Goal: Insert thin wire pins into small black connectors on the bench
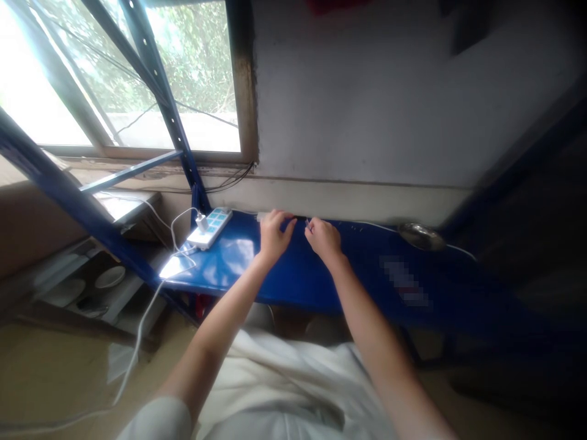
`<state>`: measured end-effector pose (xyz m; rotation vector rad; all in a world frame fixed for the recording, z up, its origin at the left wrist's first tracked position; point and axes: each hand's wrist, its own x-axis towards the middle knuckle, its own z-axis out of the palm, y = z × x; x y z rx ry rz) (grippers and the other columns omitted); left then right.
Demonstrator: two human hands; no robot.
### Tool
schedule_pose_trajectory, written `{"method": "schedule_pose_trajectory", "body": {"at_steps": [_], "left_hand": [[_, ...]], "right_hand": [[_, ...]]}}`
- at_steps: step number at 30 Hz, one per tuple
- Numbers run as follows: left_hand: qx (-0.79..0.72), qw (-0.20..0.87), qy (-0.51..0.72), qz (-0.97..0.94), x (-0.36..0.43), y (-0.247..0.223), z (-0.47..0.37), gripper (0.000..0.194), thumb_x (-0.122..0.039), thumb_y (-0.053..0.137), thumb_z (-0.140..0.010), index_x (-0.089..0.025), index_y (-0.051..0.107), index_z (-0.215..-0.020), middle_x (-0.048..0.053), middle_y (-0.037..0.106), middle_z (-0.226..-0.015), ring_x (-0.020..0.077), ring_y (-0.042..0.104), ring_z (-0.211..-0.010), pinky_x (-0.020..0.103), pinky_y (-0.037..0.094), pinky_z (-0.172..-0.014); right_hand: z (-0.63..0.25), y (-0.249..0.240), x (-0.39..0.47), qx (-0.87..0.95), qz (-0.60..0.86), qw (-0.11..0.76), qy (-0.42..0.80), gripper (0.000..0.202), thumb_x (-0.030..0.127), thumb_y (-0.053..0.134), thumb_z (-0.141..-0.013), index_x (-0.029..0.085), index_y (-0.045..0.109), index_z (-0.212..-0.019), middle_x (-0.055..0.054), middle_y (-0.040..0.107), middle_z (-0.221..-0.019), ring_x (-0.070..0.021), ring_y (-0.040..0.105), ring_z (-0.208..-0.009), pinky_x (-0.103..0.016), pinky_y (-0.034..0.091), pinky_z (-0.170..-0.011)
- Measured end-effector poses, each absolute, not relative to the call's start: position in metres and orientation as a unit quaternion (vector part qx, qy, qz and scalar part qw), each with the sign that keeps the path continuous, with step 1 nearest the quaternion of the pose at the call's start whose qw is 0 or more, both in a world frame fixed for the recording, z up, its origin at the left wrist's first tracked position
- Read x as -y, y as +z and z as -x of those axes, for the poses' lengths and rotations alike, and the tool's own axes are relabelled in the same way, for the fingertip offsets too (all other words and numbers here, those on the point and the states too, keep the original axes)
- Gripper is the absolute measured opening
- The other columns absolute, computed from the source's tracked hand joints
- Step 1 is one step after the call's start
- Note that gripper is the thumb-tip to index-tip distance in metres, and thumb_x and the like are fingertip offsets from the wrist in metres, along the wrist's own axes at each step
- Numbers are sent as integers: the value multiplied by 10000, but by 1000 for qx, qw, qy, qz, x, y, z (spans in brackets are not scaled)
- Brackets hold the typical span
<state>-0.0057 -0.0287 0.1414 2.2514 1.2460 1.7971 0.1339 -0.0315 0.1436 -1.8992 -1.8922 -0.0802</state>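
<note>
My left hand (276,235) is over the far side of the blue table (293,278), thumb and forefinger brought together at the tips. What they pinch, if anything, is too small to make out. Just to its right, my right hand (324,237) is closed, with a small thin purplish piece (309,226) showing at its fingertips. A short gap separates the two hands. Partly hidden behind my left hand lies a small pale item (261,216). Several tiny light bits (356,228) rest on the table right of my right hand.
A white power strip (210,229) with a plugged-in charger (200,221) sits at the left end. Its white cable (140,333) hangs to the floor. A shiny metal dish (420,236) stands at the back right. A blue metal upright (177,131) rises before the window.
</note>
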Motion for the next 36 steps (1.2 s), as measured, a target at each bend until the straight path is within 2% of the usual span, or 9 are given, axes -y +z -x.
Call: {"method": "schedule_pose_trajectory", "body": {"at_steps": [7, 10, 15, 21, 25, 29, 33, 36], "left_hand": [[-420, -36, 516, -746, 31, 141, 6, 205, -244, 457, -860, -182, 609, -982, 59, 637, -937, 173, 560, -871, 314, 390, -796], [-410, -20, 501, -762, 31, 137, 4, 268, -248, 436, -868, -177, 584, -1079, 73, 632, -956, 176, 563, -886, 311, 406, -800], [-388, 39, 498, -775, 28, 130, 0, 287, -232, 452, -854, -167, 588, -1099, 77, 641, -929, 174, 572, -880, 300, 437, -796], [-416, 205, 563, -684, 14, 134, -2, 152, -251, 581, -765, -154, 652, -857, 48, 660, -821, 113, 568, -675, 242, 460, -659], [-421, 300, 554, -652, 4, 134, 0, 208, -332, 648, -700, -148, 660, -796, 42, 660, -765, 116, 565, -652, 226, 449, -597], [-428, 302, 558, -643, 1, 127, 1, 235, -357, 654, -689, -145, 656, -790, 51, 660, -795, 113, 558, -656, 226, 446, -601], [-430, 314, 550, -643, 5, 120, -1, 321, -376, 655, -689, -143, 639, -908, 57, 655, -834, 106, 548, -668, 223, 444, -631], [-448, 351, 513, -642, 9, 115, -3, 313, -415, 665, -662, -131, 639, -793, 30, 620, -716, 102, 518, -617, 210, 409, -576]], "right_hand": [[-131, 152, 34, 695, 692, 192, -33, 175, 213, 448, -831, 171, 609, -885, -105, 672, -851, -190, 613, -713, -255, 365, -603], [-132, 152, 33, 692, 691, 210, -10, 159, 239, 482, -812, 183, 617, -874, -83, 675, -835, -180, 605, -722, -245, 368, -600], [-135, 147, 30, 694, 673, 254, 14, 152, 277, 508, -790, 201, 618, -863, -55, 675, -805, -176, 601, -722, -242, 360, -583], [-136, 143, 29, 690, 658, 297, 40, 141, 289, 546, -773, 208, 624, -858, -32, 670, -764, -164, 604, -708, -237, 363, -593], [-135, 142, 31, 694, 648, 311, 45, 136, 291, 540, -774, 208, 627, -839, -26, 667, -740, -165, 606, -702, -236, 353, -587], [-133, 137, 30, 689, 651, 315, 42, 133, 296, 537, -767, 211, 628, -810, -29, 667, -727, -169, 606, -689, -236, 338, -567], [-131, 129, 28, 681, 655, 324, 43, 163, 328, 516, -781, 211, 625, -815, -33, 662, -710, -164, 599, -660, -233, 331, -555], [-129, 124, 28, 685, 652, 320, 50, 196, 350, 488, -803, 208, 624, -817, -38, 661, -703, -164, 595, -653, -233, 336, -556]]}}
